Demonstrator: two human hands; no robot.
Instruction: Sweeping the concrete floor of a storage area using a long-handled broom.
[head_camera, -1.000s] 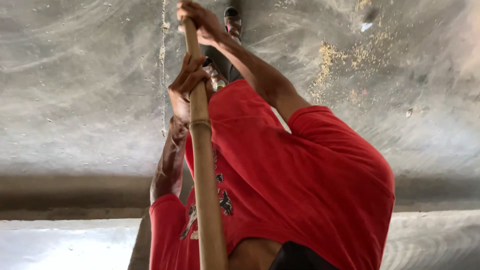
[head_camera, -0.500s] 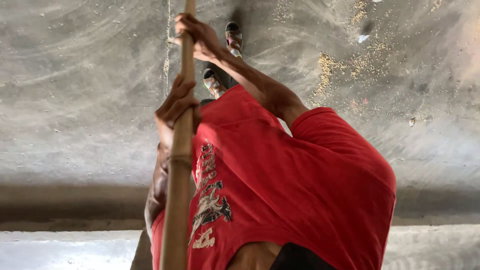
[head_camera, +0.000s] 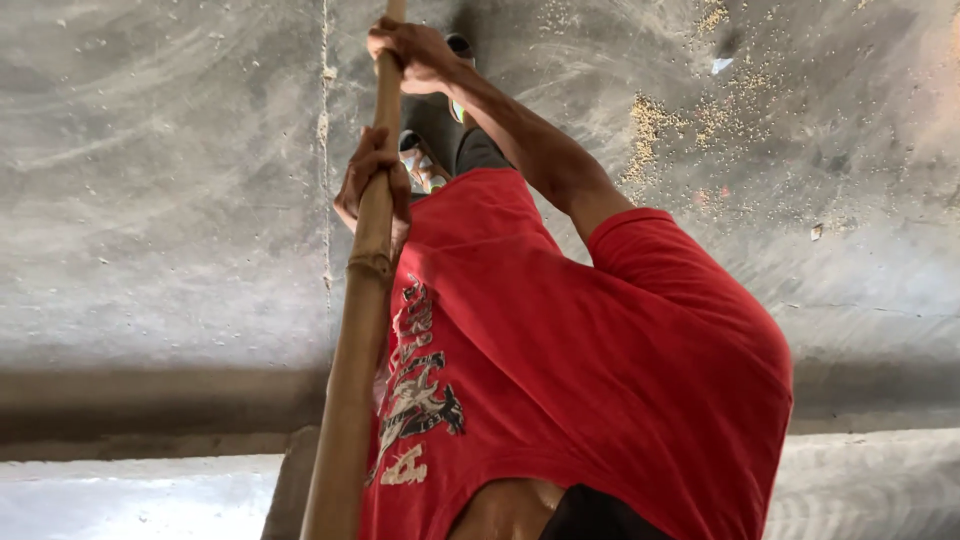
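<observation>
Bamboo pole (head_camera: 362, 300) runs down from your chest to the concrete floor (head_camera: 170, 200), both hands wrapped tight, right hand (head_camera: 412, 52) low, left hand (head_camera: 372, 185) higher; I'd keep them spaced, strokes clear of your sandalled feet (head_camera: 420, 160), toward scattered grain (head_camera: 690, 120); open floor left.

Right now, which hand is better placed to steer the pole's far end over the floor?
Probably the right hand: it grips the pole farther out, beyond the shoes, with the arm stretched. The left hand grips closer in.
</observation>
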